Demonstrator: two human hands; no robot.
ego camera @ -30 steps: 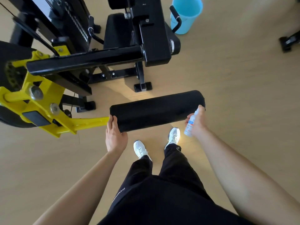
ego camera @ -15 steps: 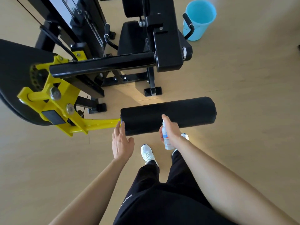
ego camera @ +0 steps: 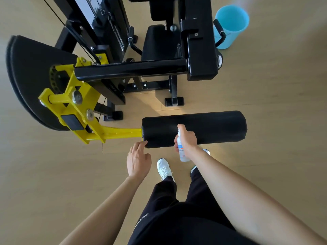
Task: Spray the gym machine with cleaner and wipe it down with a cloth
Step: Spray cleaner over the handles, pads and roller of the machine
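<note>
The roller pad (ego camera: 203, 128) of the machine lies straight in front of me above the floor (ego camera: 283, 138). Its long axis runs across my view from left to right. Its left end sits on the yellow arm (ego camera: 122, 133) and its right end is free.

I hold the spray bottle (ego camera: 182, 153) over the pad's near side, left of its middle. The bottle's length points away from me, base toward my feet and nozzle at the far end, aimed onto the black cover so the cleaner lands there. My right hand (ego camera: 186, 140) is curled round the bottle, with one finger stretched forward on top of the spray head, I judge ready to press.

My left hand (ego camera: 138, 160) carries nothing. Its fingers are loosely spread and reach toward the pad's near left corner, probably to steady the roller. I cannot tell whether they touch it.

Beyond the pad stands the black frame (ego camera: 131, 69), and a blue bucket (ego camera: 230, 23) sits well apart at the far right. I see no cloth, so wiping looks like the step to come.
</note>
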